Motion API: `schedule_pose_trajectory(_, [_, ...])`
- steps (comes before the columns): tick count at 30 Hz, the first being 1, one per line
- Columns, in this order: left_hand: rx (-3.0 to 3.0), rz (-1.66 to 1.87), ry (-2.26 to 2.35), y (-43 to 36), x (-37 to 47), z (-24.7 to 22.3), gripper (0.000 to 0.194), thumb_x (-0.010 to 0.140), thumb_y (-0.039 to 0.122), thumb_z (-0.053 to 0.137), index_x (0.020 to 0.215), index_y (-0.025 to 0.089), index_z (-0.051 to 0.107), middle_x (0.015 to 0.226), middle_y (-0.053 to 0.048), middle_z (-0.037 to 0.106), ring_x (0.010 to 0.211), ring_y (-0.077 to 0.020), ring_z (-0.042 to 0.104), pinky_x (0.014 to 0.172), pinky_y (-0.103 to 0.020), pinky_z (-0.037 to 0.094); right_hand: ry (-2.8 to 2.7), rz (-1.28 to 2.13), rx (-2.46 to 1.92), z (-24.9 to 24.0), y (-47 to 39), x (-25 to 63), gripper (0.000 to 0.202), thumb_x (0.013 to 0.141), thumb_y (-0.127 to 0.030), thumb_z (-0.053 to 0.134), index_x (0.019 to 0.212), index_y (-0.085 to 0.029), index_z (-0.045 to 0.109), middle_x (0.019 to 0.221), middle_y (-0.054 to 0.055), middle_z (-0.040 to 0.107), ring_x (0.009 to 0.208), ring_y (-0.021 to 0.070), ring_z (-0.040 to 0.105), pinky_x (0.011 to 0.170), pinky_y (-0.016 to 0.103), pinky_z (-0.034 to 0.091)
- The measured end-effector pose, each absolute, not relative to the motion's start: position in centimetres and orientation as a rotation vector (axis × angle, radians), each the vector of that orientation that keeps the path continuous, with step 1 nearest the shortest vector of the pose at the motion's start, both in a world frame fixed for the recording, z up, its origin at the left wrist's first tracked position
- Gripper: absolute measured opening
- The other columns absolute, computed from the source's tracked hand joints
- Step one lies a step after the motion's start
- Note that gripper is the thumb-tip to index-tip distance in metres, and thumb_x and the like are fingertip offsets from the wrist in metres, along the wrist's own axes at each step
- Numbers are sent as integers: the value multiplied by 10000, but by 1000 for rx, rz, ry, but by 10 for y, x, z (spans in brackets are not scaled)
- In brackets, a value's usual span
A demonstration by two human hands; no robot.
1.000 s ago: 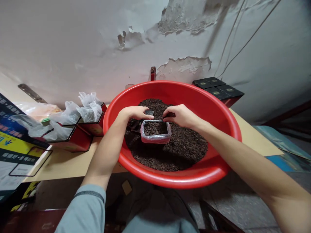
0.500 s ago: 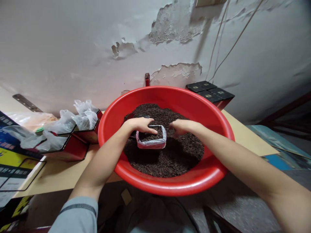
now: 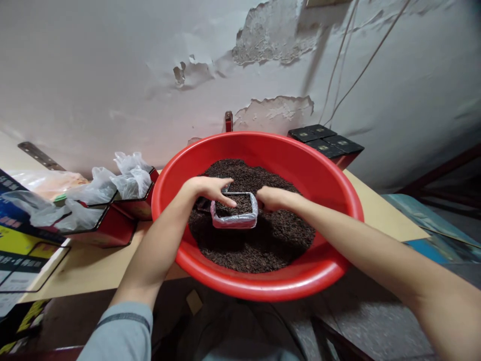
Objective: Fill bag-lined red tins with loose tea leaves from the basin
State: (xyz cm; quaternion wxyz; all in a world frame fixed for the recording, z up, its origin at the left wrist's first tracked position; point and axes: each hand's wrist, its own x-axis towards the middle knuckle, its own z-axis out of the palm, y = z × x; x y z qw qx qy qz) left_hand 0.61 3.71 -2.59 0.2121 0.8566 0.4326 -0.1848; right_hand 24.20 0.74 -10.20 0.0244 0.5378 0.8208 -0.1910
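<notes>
A small box [image 3: 236, 221] lined with clear plastic sits in a red tub [image 3: 259, 292], on dark, loose, leaf-like bits resembling tea [image 3: 278, 250]. More of the same bits fill the box. My left hand [image 3: 212, 189] is at its back left corner, thumb reaching over the contents and fingers spread apart. Beneath that hand a dark object shows in part, too hidden to name. Close against the box's right side is my right hand [image 3: 273, 198], its fingers curled in; whatever they may hold is hidden.
Red-and-black boxes with plastic liners [image 3: 103, 220] stand left of the tub on a wooden table [image 3: 90, 271]. Several black-topped boxes [image 3: 326, 140] stand behind it at the right. Cables [image 3: 363, 70] hang along the peeling wall [image 3: 276, 35].
My right hand has moved left, up to the box's side, and its fingers have curled closed. My left hand has shifted slightly left and up, its thumb drawn back a little.
</notes>
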Motion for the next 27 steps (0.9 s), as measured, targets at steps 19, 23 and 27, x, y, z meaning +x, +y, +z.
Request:
schedule_pose_trajectory(19, [2379,-480,1252,30,12,-19,1083,853,664,666,1703,193,188,1719,-116,339,1554,-271,400,1232,-300,334,2290,-459,1765,-95,12,263,405,706,-220,896,1094,-171,789,991,103,794,947,275,762,874,377,599])
schedule_pose_trajectory(23, [2398,-527,1238,28,19,-25,1112,839,671,663,1707,184,166,1744,-108,277,1572,-266,367,1245,-291,311,2035,-645,1656,-131,7,252,271,474,-43,923,604,-161,717,555,7,666,662,246,726,709,350,593])
schedule_pose_trajectory(27, [2433,-509,1301,30,21,-29,1057,854,689,632,1700,229,196,1741,-91,293,1579,-283,351,1258,-332,298,1963,-717,1622,-146,5,232,293,503,110,793,510,-147,651,474,-1,608,633,237,712,716,364,581])
